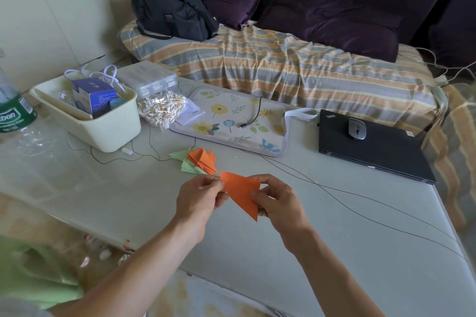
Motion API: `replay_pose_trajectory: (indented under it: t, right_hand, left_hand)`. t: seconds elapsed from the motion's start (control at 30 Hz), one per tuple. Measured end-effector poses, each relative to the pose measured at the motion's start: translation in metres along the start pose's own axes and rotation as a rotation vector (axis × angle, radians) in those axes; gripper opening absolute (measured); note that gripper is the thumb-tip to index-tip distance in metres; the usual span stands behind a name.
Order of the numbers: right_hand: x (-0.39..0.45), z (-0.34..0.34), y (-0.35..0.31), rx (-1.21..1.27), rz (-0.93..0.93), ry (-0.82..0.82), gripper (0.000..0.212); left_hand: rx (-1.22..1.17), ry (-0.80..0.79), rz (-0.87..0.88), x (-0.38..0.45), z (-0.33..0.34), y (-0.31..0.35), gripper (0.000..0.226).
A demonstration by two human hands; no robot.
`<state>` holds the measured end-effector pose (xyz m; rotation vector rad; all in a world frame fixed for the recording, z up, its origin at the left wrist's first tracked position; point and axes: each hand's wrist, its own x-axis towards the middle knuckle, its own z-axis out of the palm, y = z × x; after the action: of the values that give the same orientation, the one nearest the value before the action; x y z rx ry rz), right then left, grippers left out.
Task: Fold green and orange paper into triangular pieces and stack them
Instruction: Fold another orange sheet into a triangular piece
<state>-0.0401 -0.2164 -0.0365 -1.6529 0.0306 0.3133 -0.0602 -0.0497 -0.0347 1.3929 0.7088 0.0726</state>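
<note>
i hold an orange paper triangle up over the surface. my left hand pinches its top left corner, and my right hand pinches its right side, fingers curled on it. just behind it, a pile of folded pieces lies on the surface, orange ones on top of green ones. farther back sit a cream tub, a flower mat and a black laptop with a mouse on it.

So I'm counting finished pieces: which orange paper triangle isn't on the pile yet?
The large orange paper triangle pinched between the left hand and right hand; other orange triangles lie stacked on the table.
</note>
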Motion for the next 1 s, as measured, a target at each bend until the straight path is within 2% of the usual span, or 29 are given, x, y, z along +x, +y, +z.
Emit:
replay_pose_trajectory:
  t: [0.27,0.43,0.53,0.73,0.83,1.0]
  right_hand:
    - [-0.004,0.002,-0.003,0.027,-0.042,-0.017,0.040]
    - [-0.007,0.002,-0.007,-0.015,-0.045,0.020,0.045]
    - [-0.007,0.003,-0.008,-0.044,-0.053,0.027,0.047]
    - [-0.005,0.003,-0.006,-0.039,-0.060,0.006,0.043]
    - [-0.005,0.002,-0.005,-0.038,-0.034,-0.008,0.042]
    - [-0.001,-0.001,-0.003,0.017,0.029,0.049,0.027]
  left_hand:
    - [-0.155,-0.069,-0.097,0.001,0.001,0.002,0.008]
    - [-0.235,-0.103,-0.117,-0.002,0.002,0.006,0.020]
    - [-0.188,-0.131,-0.072,-0.003,0.001,0.005,0.021]
    - [-0.138,-0.089,0.001,-0.005,-0.001,0.005,0.010]
    - [-0.121,-0.088,0.026,-0.006,-0.002,0.006,0.013]
    - [0.009,-0.165,0.085,-0.011,0.000,0.006,0.013]
